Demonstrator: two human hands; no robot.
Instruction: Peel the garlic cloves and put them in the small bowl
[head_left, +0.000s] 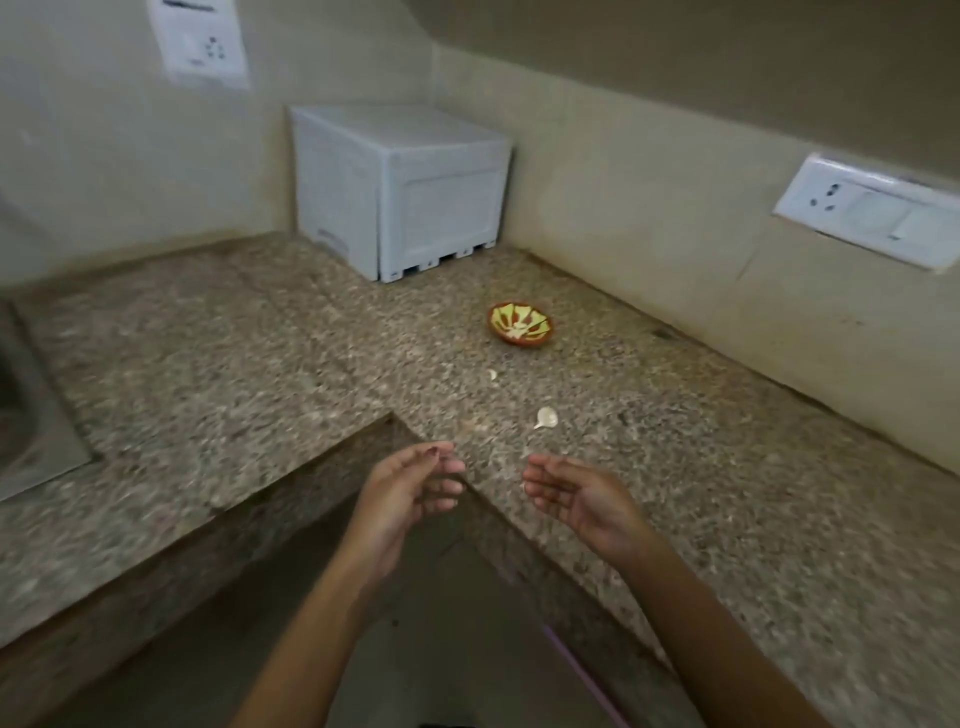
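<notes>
A garlic clove (546, 417) lies on the speckled stone desk (208, 338), just beyond the right hand (582, 499) and not touching it. A smaller pale bit (492, 374), clove or skin I cannot tell, sits farther on, toward the small bowl (520, 323). Both hands hover at the desk's inner corner, palms facing each other. The left hand (410, 488) and the right have relaxed, loosely spread fingers, holding nothing. A white box (400, 192) stands against the wall.
</notes>
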